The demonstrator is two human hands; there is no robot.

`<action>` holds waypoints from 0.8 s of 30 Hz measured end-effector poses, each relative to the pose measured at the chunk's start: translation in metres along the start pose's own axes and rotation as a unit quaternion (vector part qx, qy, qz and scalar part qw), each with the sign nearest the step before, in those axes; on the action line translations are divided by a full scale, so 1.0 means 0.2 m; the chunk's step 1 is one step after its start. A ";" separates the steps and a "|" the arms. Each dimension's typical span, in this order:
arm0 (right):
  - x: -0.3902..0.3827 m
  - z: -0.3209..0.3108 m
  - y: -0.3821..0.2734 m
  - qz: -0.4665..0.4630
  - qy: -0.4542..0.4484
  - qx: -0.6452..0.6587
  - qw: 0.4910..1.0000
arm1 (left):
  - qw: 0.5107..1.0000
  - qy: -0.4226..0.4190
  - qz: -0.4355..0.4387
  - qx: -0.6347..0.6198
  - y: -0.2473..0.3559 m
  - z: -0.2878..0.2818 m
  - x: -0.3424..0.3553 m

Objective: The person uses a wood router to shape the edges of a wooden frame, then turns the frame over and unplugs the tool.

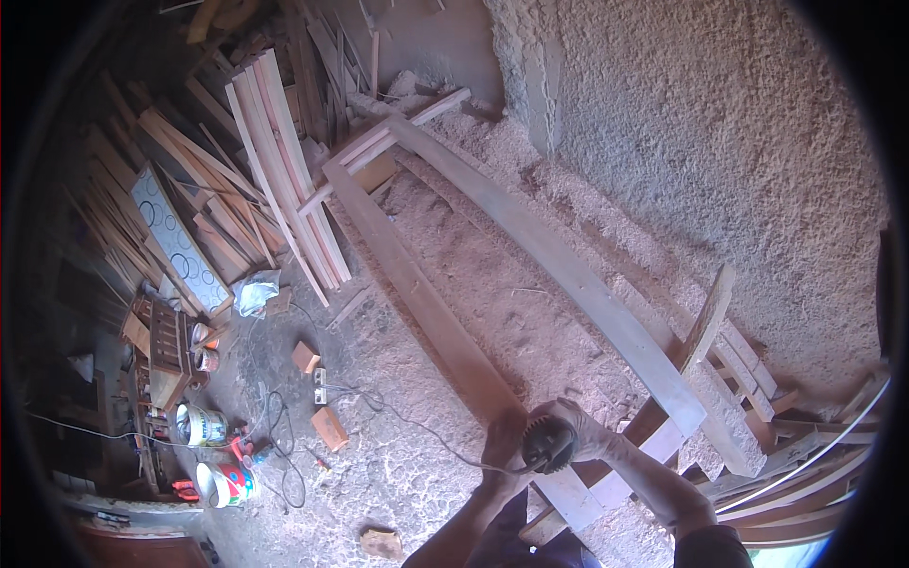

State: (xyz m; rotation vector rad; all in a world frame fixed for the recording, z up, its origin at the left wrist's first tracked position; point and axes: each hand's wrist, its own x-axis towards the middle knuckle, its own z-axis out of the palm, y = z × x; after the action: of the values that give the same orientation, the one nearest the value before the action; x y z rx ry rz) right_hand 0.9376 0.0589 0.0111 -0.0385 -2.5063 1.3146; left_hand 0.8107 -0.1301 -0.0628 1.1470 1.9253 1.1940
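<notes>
A round black power tool (549, 443) sits against the near end of a long wooden plank (417, 284) that runs away up the picture. My left hand (503, 441) grips the tool's left side. My right hand (581, 428) wraps over its top and right side. A thin cord (417, 428) trails from the tool leftward across the floor. A second long plank (559, 260) lies parallel on the right, resting on a low wooden support (705, 327).
Sawdust covers the floor beside a rough plaster wall (739, 142). Stacked boards (284, 180) lean at upper left. Small wood blocks (329, 428), a socket strip (320, 383), paint tins (225, 483) and a crate (166, 346) lie at lower left.
</notes>
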 end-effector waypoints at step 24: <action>1.23 -0.06 0.44 0.135 -0.054 0.356 0.923 | 0.999 -0.015 0.036 -0.032 -0.05 -0.83 1.03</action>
State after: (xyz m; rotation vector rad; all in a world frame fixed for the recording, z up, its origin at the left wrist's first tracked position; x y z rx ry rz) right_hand 0.6954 0.1599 0.0103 -0.1557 -1.9939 2.3208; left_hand 0.5783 -0.0147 -0.0095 1.2031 1.8227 1.2605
